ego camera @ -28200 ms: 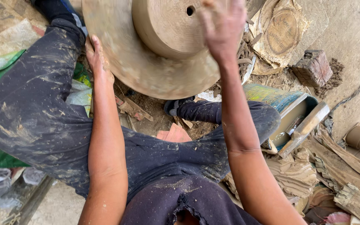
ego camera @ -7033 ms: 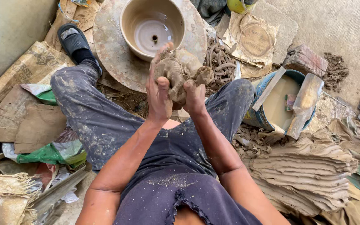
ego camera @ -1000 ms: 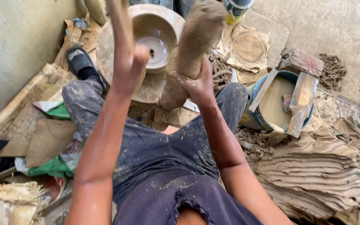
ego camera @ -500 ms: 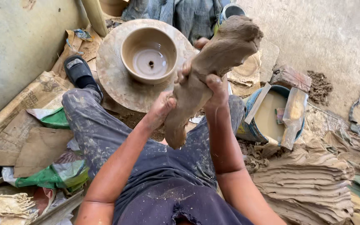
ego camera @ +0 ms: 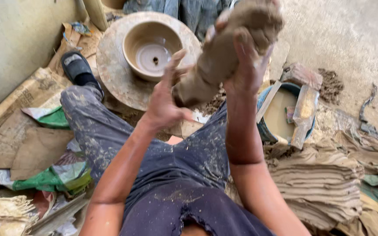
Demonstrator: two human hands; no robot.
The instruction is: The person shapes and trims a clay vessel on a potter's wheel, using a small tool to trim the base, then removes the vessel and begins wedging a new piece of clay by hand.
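Since half a second ago I have swung the clay roll (ego camera: pixel 228 52) higher and rightward. Beyond my fingers, the wheel disc (ego camera: pixel 110 65) carries an empty bowl mould (ego camera: pixel 152 48). My right hand (ego camera: pixel 248 65) wraps the roll's upper end, fingers closed; my left hand (ego camera: pixel 165 102) meets its lower end, fingers spread, not gripping. The soft roll may sag or tear, being gripped at one end only. Below the left hand lies a crumpled green-and-white bag (ego camera: pixel 49 118).
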